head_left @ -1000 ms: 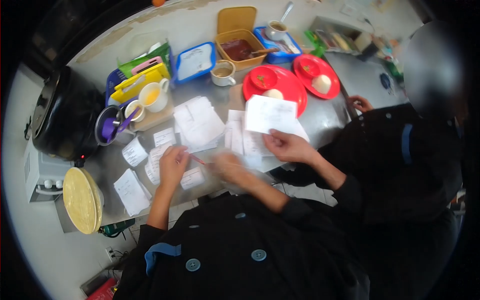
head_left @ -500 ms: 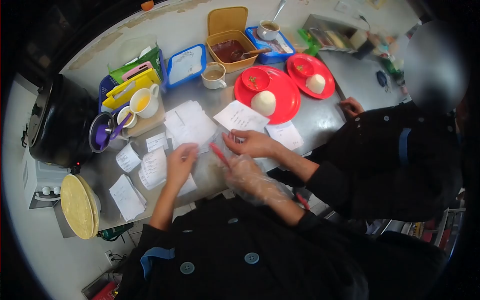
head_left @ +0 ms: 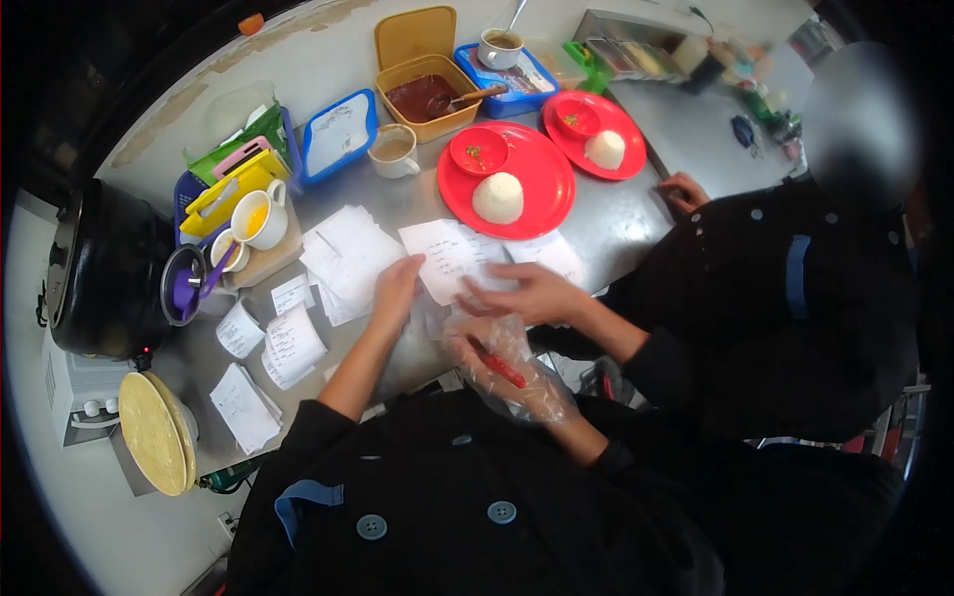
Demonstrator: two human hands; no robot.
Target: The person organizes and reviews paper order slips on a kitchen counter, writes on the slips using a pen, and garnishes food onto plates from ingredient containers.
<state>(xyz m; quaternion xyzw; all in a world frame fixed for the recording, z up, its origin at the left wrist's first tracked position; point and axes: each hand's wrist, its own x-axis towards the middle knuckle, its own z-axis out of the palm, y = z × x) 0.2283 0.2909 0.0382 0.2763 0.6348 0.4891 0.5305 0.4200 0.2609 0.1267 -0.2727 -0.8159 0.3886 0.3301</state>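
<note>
A handwritten white paper (head_left: 447, 256) lies tilted in front of the larger red plate (head_left: 552, 204), and my bare left hand (head_left: 399, 288) pinches its left edge. Clear plastic covers my right hand (head_left: 497, 363), which is closed round a red pen (head_left: 502, 371) close to my body. Just above the glove, a co-worker's hand (head_left: 532, 295) reaches in from the right with spread fingers over the paper's lower right part. A pile of white papers (head_left: 348, 253) lies left of my left hand.
Printed slips (head_left: 294, 345) and a stack of notes (head_left: 244, 407) lie at the left. Behind stand a cup (head_left: 394, 154), a brown sauce tub (head_left: 429, 97) and a smaller red plate (head_left: 628, 164). A black cooker (head_left: 114, 268) is far left; the co-worker stands at right.
My left hand has moved right to the paper's edge. My right hand has drawn back toward my body with the pen. The co-worker's hand has let go of the paper, its fingers now spread.
</note>
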